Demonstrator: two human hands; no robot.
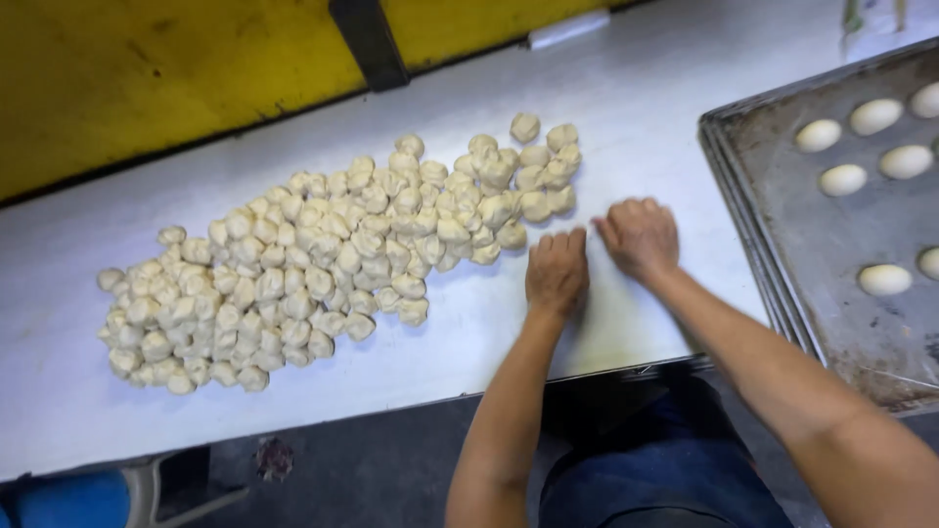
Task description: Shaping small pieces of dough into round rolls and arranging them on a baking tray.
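1. A worn metal baking tray [782, 244] at the right holds six smooth, rounded dough balls [842, 180], spaced apart.
2. A large heap of rough dough pieces [333, 254] lies on the white table [646, 108].
3. The left hand [557, 271] and right hand [639, 238] press palm-down on the table, side by side, just right of the heap.
4. Both hands are cupped with fingers curled; what lies beneath them cannot be told.

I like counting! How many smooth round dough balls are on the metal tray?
6 show on the tray: four grouped at its top, one at the top right edge, one lower down. Another peeks in at the right edge; more may be hidden.
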